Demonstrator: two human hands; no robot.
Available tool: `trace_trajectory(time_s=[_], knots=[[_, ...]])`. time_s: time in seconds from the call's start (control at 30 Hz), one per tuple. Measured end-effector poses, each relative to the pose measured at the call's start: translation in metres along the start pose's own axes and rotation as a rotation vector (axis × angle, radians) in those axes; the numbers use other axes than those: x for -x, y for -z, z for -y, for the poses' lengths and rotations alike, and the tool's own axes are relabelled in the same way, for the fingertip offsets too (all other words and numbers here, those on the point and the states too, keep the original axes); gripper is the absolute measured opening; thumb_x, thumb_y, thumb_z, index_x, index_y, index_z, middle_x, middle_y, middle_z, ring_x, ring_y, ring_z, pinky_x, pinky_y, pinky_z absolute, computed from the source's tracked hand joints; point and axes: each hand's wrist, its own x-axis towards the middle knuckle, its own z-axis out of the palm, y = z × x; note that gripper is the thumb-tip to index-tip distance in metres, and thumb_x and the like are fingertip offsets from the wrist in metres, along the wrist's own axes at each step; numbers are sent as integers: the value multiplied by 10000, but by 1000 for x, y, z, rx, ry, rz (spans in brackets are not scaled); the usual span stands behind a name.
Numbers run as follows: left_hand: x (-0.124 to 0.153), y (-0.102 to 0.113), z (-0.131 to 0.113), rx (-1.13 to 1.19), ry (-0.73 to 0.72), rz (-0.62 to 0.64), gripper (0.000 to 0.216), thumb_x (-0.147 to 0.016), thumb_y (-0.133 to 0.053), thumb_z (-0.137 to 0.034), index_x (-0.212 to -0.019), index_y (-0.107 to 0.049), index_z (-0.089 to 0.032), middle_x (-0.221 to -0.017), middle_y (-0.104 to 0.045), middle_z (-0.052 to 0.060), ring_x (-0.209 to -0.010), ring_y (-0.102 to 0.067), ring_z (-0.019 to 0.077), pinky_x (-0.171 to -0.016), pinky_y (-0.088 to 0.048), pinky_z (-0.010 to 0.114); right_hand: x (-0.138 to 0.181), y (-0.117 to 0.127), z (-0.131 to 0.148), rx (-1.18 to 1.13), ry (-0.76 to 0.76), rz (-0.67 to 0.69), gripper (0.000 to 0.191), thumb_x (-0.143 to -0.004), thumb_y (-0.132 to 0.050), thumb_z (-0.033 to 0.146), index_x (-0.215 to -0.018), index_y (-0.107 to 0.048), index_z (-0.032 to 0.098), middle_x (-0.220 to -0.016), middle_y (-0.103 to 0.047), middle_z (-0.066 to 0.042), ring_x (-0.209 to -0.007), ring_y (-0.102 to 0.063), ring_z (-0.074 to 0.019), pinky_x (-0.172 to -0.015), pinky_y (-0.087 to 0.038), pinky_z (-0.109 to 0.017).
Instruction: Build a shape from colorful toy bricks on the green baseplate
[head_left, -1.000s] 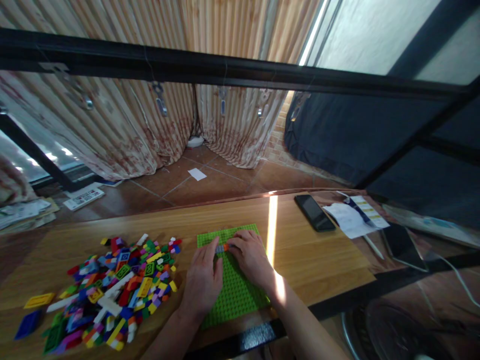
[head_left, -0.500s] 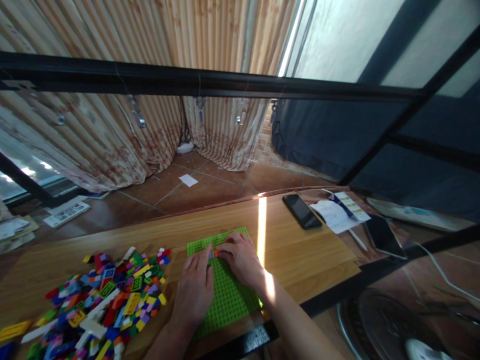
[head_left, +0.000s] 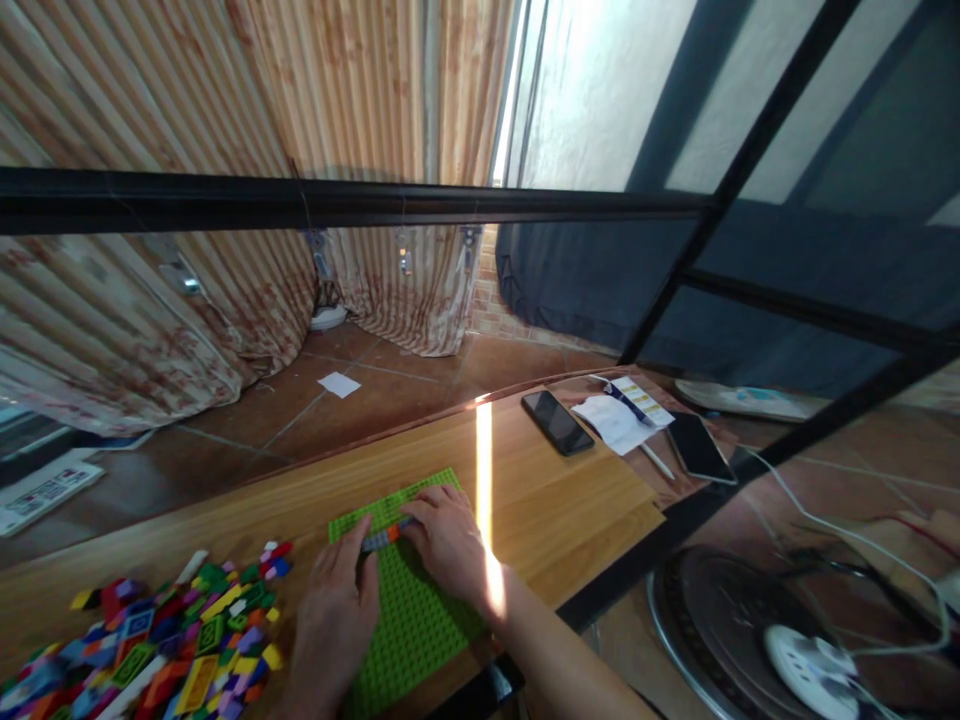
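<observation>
A green studded baseplate lies on the wooden table beneath both hands. Near its far edge is a short row of toy building bricks, grey with an orange one and a bit of blue at the right end. My left hand has its fingertips closed against the left end of this row. At the opposite end, the thumb and fingers of my right hand pinch the bricks. The fingers partly cover both ends. Whether the row is pressed onto the studs I cannot tell.
A heap of loose coloured bricks spreads to the left. A phone, papers and a dark tablet-like device lie at the right. A black bar crosses beyond the table; a power strip sits at lower right.
My view has turned to the right, so everything sits further left. The hands are slightly further apart, and more of the brick row shows between them.
</observation>
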Motion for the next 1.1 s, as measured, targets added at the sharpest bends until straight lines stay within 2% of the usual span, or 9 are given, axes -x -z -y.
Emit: trace_trajectory(time_s=[0.2,0.33,0.77,1.1], knots=[[-4,4,-2,-63,-36,-7,348,-912,-427,-327,-1068,-683,-151,-992,-711,118,-921,-641,264,-826,-529,405,0,-1,0,36,-75,-38,169,-911,-552,285,-929,-720,273,-932,-648,-25,-950,-545,-204,-860,-407,-339],[-7,4,-5,-67,-15,0,361,-927,-413,-387,-978,-718,-201,-949,-692,95,-886,-621,251,-806,-518,389,1,-3,1,40,-98,-33,210,-931,-518,279,-906,-725,255,-901,-636,-37,-931,-561,-193,-849,-412,-319],[-7,1,-7,-75,-14,19,284,-919,-429,-333,-955,-681,-207,-912,-658,82,-868,-597,250,-787,-510,390,3,-5,1,35,-56,-14,229,-944,-497,257,-929,-725,245,-907,-641,-40,-926,-568,-179,-846,-412,-299],[-8,3,-15,-19,39,95,229,-920,-424,-258,-900,-644,-199,-923,-641,75,-888,-582,255,-801,-501,405,5,-3,3,17,-65,-4,222,-941,-501,243,-935,-723,244,-898,-630,-41,-929,-566,-180,-856,-412,-300]])
